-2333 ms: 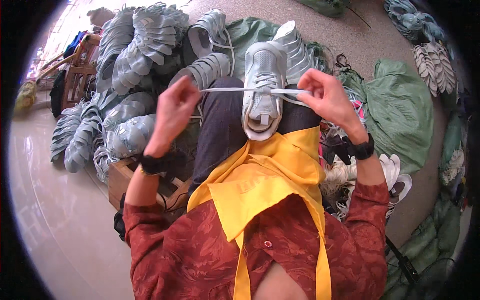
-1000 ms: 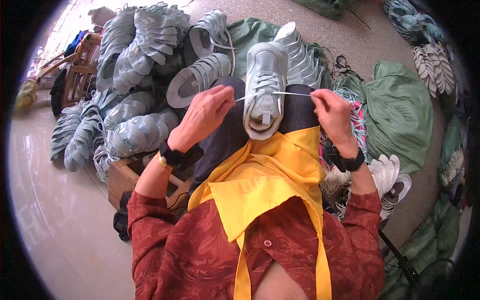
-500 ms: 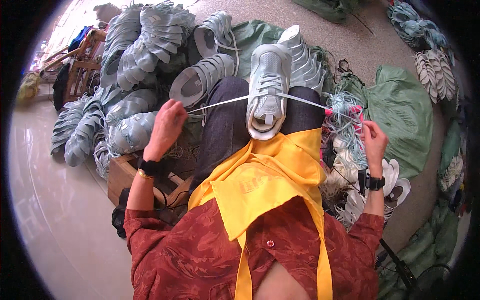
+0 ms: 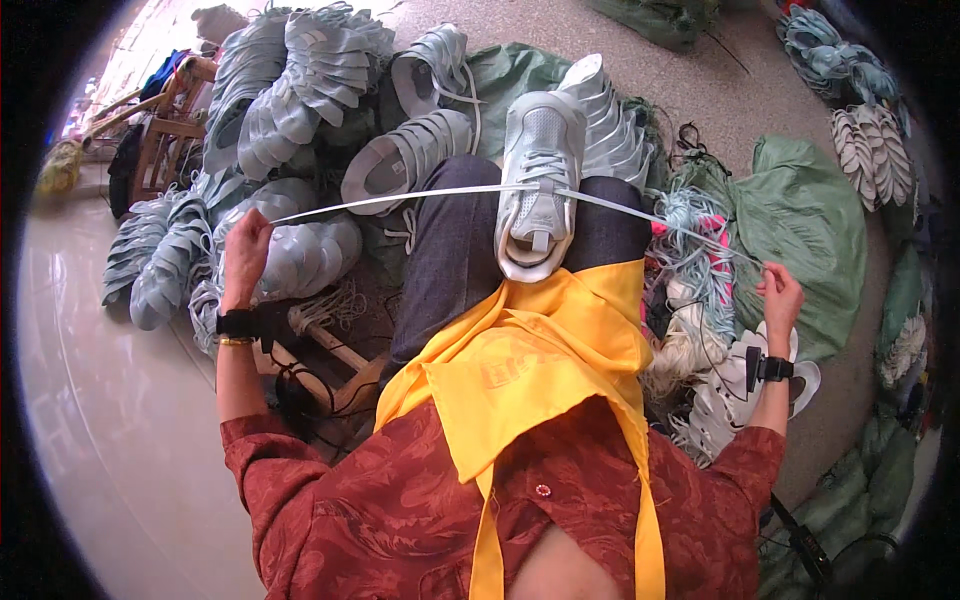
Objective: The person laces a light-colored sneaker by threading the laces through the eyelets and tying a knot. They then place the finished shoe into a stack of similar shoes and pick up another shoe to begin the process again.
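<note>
A pale grey-blue sneaker upper (image 4: 538,190) rests between my knees, its toe pointing away and its heel opening toward me. A flat white shoelace (image 4: 400,198) runs out from both sides of it, just above the tongue. My left hand (image 4: 247,250) is closed in a pinch on one end, far out to the left. On the other side my right hand (image 4: 779,292) pinches the opposite end, lower and well out to the right. Both lengths look taut. A yellow apron (image 4: 540,370) covers my lap below the shoe.
Stacked pale blue shoe uppers (image 4: 315,80) fill the left side, beside a wooden frame (image 4: 340,350). Loose laces (image 4: 690,225) hang at my right knee, next to a green sack (image 4: 800,240). White uppers (image 4: 735,385) lie near my right forearm.
Both hands have moved outward and a little downward, the left one farther. More shoelace now stretches out on each side. The sneaker upper stays nearly in place.
</note>
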